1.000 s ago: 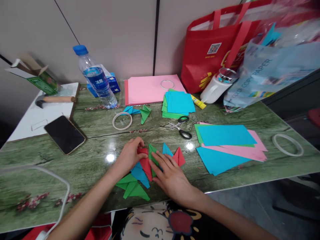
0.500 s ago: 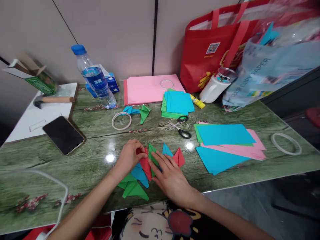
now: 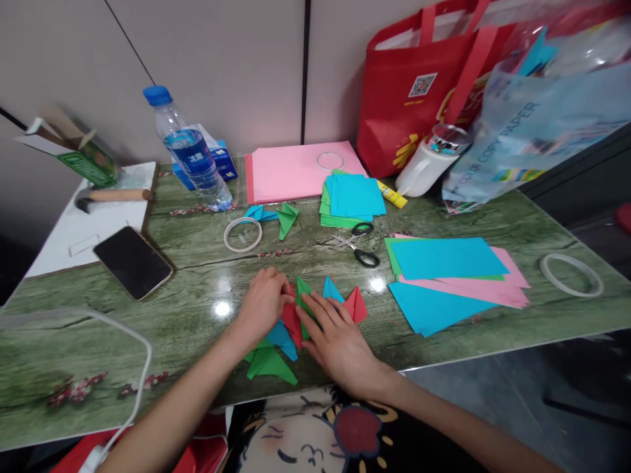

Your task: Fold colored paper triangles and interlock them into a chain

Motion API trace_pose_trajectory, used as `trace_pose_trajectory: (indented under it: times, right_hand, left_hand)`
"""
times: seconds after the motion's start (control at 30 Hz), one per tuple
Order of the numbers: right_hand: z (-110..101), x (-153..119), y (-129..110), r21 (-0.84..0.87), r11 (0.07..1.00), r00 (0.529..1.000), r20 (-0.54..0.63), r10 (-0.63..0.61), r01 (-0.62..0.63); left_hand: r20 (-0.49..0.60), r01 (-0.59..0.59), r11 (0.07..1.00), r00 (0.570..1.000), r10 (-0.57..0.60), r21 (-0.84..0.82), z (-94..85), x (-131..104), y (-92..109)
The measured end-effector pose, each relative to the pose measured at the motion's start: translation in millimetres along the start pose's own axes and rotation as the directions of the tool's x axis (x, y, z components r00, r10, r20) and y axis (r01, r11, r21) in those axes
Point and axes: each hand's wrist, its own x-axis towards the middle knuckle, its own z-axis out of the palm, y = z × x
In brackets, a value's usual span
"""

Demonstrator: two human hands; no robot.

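Folded paper pieces in several colours lie fanned out at the table's near edge. My left hand has its fingers closed on the upper part of a red folded paper piece. Flat over the middle of the row rests my right hand, fingers stretched out, covering parts of a green folded piece, a blue folded piece and a red folded piece. Below my left wrist, another blue folded piece and some green folded pieces show.
Scissors, a tape roll and stacked square papers lie beyond my hands. Coloured paper strips are on the right. A phone, hammer and water bottle stand or lie left; a cable crosses the near left.
The view has shifted slightly. My left fingers have curled a little more over the red piece; my right hand stays flat on the folded pieces.
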Motion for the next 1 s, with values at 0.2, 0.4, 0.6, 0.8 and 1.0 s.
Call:
trace_pose_trajectory:
  times: [0.2, 0.4, 0.6, 0.8, 1.0]
  right_hand:
    - [-1.8, 0.2, -2.6, -0.003, 1.0, 1.0, 0.018, 0.004, -0.004]
    - [-16.9, 7.5, 4.5, 0.096, 0.995, 0.999, -0.041, 0.013, -0.008]
    - [-34.1, 17.2, 58.1, 0.5, 0.811, 0.881, -0.176, 0.438, -0.304]
    - [-22.0, 11.2, 76.7, 0.825, 0.319, 0.762, 0.19, 0.619, -0.465]
    - [-33.8, 18.9, 73.4, 0.698, 0.564, 0.843, 0.105, 0.527, -0.44]
  left_hand:
    - [-0.016, -0.025, 0.997, 1.0, 0.024, -0.078, -2.7, -2.3, -4.1]
    - [0.007, -0.044, 0.985, 0.999, 0.045, -0.169, -7.8, -3.5, -9.3]
    - [-0.033, -0.064, 0.966, 0.998, 0.057, -0.25, -9.9, -7.3, -13.1]
    - [-0.102, -0.17, 0.931, 0.984, 0.144, -0.322, -4.4, -10.1, -24.2]
    - [-0.155, -0.21, 0.92, 0.974, 0.166, -0.331, 1.0, -11.2, -32.2]
